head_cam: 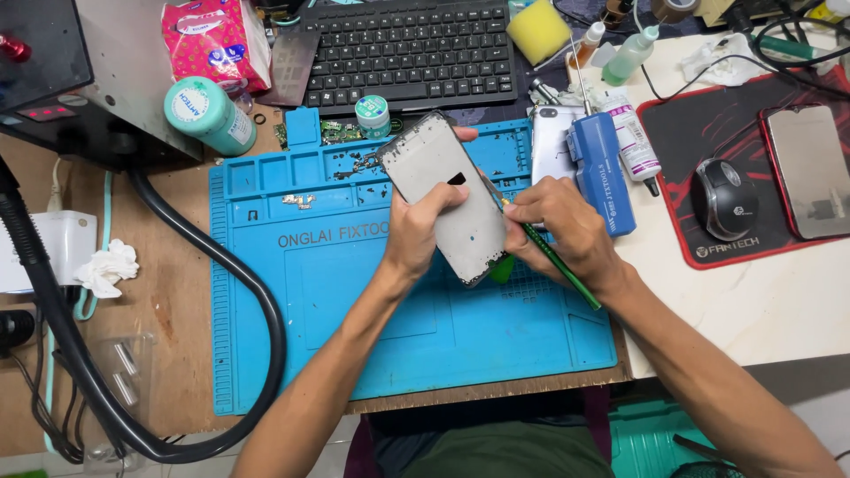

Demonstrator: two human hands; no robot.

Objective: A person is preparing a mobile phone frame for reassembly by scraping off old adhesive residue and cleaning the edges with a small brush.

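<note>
My left hand grips a bare phone frame, grey and speckled with dark residue, tilted above the blue work mat. The thumb lies across its face. My right hand holds a thin green-handled tool like a pen, with the metal tip touching the frame's right edge. Both hands meet over the middle of the mat.
A black keyboard, yellow sponge, teal jars, a blue tool case, white bottle and another phone back sit behind. A mouse and phone lie on the red-edged pad at right. A thick black hose curves at left.
</note>
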